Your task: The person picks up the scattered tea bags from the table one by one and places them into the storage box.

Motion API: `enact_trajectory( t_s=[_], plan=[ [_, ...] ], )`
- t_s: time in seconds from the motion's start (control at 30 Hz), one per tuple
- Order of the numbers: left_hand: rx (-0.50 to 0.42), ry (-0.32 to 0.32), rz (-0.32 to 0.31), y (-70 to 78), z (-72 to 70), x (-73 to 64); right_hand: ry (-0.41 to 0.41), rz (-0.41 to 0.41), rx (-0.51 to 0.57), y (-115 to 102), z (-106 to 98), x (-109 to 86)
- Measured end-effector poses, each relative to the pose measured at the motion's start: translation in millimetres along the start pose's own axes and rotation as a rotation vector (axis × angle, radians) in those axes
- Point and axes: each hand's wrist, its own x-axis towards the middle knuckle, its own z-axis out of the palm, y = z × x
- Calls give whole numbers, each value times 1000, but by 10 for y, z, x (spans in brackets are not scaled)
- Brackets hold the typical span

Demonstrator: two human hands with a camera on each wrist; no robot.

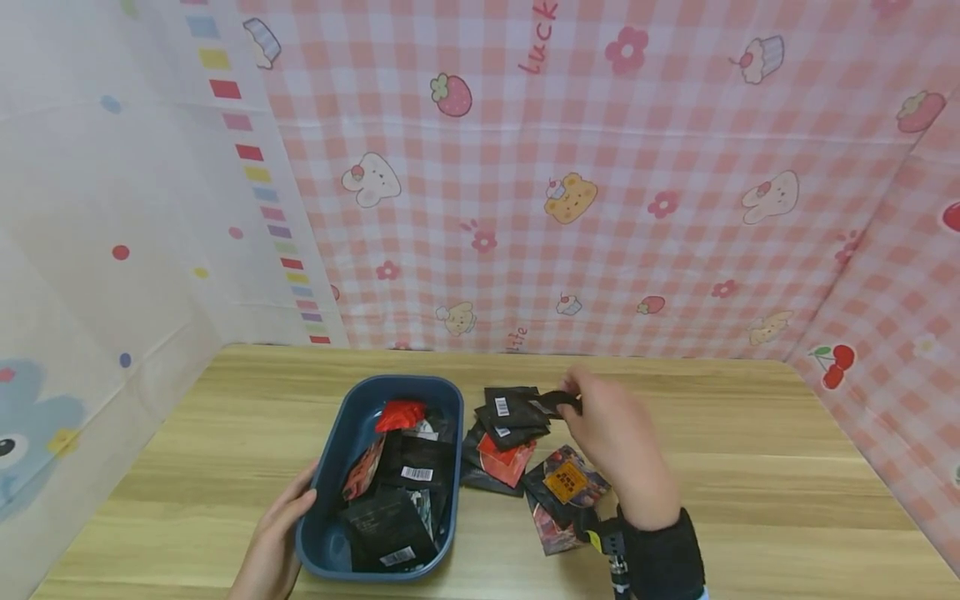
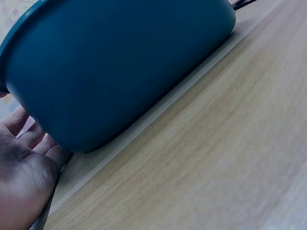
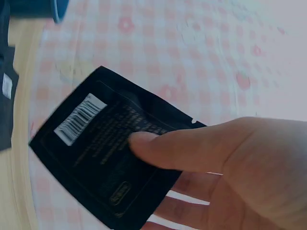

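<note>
My right hand (image 1: 615, 442) pinches a small black square sachet (image 3: 96, 158) between thumb and fingers, held up over the right side of a loose pile. In the right wrist view its printed back faces the camera, with a white barcode label near one edge. Below and left of it lie black sachets (image 1: 513, 408), some overlapping a red-and-black one (image 1: 506, 462). My left hand (image 1: 273, 533) rests against the outer left side of a blue plastic bin (image 1: 322, 546). In the left wrist view, its fingers (image 2: 33, 134) lie along the bin's outer wall.
Inside the bin are several black sachets (image 1: 393, 529) and a bright red packet (image 1: 400, 415). Patterned packets (image 1: 588, 483) lie on the wooden table (image 1: 765, 467) by my right wrist. A pink checked cloth (image 1: 487, 167) hangs behind the table.
</note>
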Motion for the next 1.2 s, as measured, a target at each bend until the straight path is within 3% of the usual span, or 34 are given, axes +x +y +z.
enact_trajectory(
  t_s=[0.5, 0.67, 0.83, 1.2],
  plan=[
    [0, 14, -24, 12, -4, -6, 224, -396, 50, -709, 391, -58],
    [-19, 6, -2, 4, 3, -15, 188, -523, 59, -946, 547, -142],
    [-18, 15, -1, 3, 22, -19, 120, -594, 10, -1072, 681, -208],
    [-34, -3, 25, -3, 8, -24, 56, -616, -65, -1066, 830, -220]
  ],
)
